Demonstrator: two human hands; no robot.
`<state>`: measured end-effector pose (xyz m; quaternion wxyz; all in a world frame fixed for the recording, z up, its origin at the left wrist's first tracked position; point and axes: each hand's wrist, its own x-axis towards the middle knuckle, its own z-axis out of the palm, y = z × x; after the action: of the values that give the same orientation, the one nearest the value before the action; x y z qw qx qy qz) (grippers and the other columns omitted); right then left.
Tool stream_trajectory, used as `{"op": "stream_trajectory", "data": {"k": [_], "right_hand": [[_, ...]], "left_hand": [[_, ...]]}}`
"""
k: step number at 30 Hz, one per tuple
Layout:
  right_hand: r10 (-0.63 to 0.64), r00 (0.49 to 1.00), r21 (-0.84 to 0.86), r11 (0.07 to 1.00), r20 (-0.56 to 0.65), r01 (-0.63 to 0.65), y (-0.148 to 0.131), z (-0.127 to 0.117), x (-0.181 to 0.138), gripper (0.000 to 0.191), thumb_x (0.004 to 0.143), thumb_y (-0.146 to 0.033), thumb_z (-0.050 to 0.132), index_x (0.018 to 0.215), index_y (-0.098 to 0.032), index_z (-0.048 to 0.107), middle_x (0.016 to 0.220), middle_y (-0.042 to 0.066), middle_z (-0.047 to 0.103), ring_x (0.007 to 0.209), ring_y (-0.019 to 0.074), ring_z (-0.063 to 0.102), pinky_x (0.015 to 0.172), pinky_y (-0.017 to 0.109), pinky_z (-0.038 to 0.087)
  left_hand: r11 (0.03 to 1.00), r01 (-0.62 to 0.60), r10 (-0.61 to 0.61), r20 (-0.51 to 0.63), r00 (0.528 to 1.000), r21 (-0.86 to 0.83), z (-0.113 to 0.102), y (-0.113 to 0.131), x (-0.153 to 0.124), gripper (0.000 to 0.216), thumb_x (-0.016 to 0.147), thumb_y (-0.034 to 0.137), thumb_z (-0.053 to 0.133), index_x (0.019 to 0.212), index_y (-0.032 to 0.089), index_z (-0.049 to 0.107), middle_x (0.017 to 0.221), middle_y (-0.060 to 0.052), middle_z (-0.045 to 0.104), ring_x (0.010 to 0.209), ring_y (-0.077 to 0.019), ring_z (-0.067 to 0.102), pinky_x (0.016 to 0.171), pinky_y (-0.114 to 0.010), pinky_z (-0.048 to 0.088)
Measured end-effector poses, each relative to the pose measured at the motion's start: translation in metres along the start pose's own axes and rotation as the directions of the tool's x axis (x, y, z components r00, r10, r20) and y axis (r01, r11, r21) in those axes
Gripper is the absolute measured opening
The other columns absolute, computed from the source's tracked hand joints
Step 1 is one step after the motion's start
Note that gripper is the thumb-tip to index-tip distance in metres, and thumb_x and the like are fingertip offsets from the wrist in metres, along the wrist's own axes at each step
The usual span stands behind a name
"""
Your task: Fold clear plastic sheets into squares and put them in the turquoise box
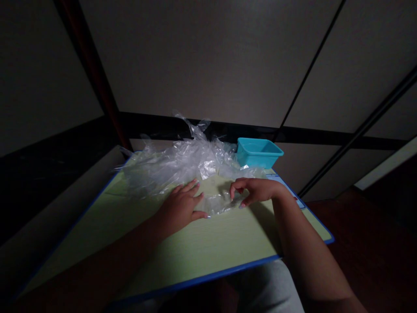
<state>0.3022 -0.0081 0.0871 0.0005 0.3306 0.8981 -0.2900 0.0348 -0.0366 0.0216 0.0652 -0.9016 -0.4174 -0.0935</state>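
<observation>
A clear plastic bag (220, 203) lies flattened on the table between my two hands. My left hand (180, 206) rests with fingers spread, its thumb and fingertips at the bag's left edge. Over the bag's right end is my right hand (254, 191), its fingers bent downward and thumb apart from them; nothing shows between them. Just beyond both hands spreads a large heap of crumpled clear plastic bags (182, 161).
The pale green table (202, 256) has a blue rim. A turquoise plastic basket (260, 154) stands at its far right corner, near a printed blue patch (293, 195). Panelled walls (208, 61) rise directly behind the table.
</observation>
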Motion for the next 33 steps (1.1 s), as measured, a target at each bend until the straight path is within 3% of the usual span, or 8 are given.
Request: {"op": "stream_trajectory", "data": {"k": [5,11,16,27,33], "right_hand": [[0.009,1.0,-0.041,0.999,0.026,-0.008,0.001,0.011,0.01,0.026,0.062,-0.019,0.072,0.084,-0.016,0.059,0.087,0.002,0.053,0.084,0.0163,0.047,0.074,0.026,0.037],[-0.05,0.997,0.066,0.997,0.054,0.046,0.0,0.016,0.019,0.013,0.066,-0.018,0.068,0.075,-0.014,0.059,0.077,0.0,0.055,0.075,0.0134,0.049,0.069,0.024,0.038],[0.073,0.988,0.091,0.992,0.134,-0.086,0.009,0.018,0.021,0.008,0.067,-0.016,0.065,0.072,-0.013,0.06,0.065,-0.002,0.055,0.063,0.011,0.049,0.061,0.022,0.037],[0.33,0.93,0.01,0.942,0.159,-0.336,0.008,0.006,0.007,0.014,0.061,-0.02,0.067,0.073,-0.012,0.065,0.061,-0.002,0.057,0.06,0.0115,0.05,0.054,0.02,0.033],[0.262,0.946,0.077,0.957,0.192,-0.281,0.01,0.004,0.002,0.013,0.061,-0.019,0.066,0.072,-0.013,0.061,0.06,-0.004,0.054,0.058,0.0103,0.048,0.053,0.021,0.033]], "left_hand": [[1.0,0.01,-0.01,0.004,1.0,-0.002,-0.001,0.001,0.0,0.057,0.075,0.059,0.053,0.117,0.021,0.057,0.134,-0.013,0.044,0.131,-0.0267,0.025,0.099,-0.042,0.027],[1.0,0.014,-0.014,0.003,1.0,-0.01,-0.002,0.002,0.001,0.057,0.075,0.06,0.052,0.115,0.021,0.058,0.134,-0.012,0.044,0.131,-0.0268,0.026,0.099,-0.043,0.026],[1.0,0.005,-0.005,0.012,1.0,0.016,-0.004,0.002,0.001,0.057,0.075,0.061,0.051,0.117,0.022,0.057,0.134,-0.013,0.044,0.131,-0.0265,0.026,0.099,-0.042,0.027],[1.0,0.01,-0.011,0.015,1.0,0.01,-0.002,0.001,0.001,0.059,0.076,0.062,0.05,0.118,0.021,0.056,0.135,-0.014,0.041,0.131,-0.0281,0.024,0.1,-0.045,0.025],[1.0,0.02,-0.02,0.018,1.0,0.01,-0.002,-0.001,0.0,0.059,0.076,0.062,0.049,0.118,0.021,0.056,0.135,-0.014,0.041,0.132,-0.0284,0.023,0.1,-0.045,0.025]]}}
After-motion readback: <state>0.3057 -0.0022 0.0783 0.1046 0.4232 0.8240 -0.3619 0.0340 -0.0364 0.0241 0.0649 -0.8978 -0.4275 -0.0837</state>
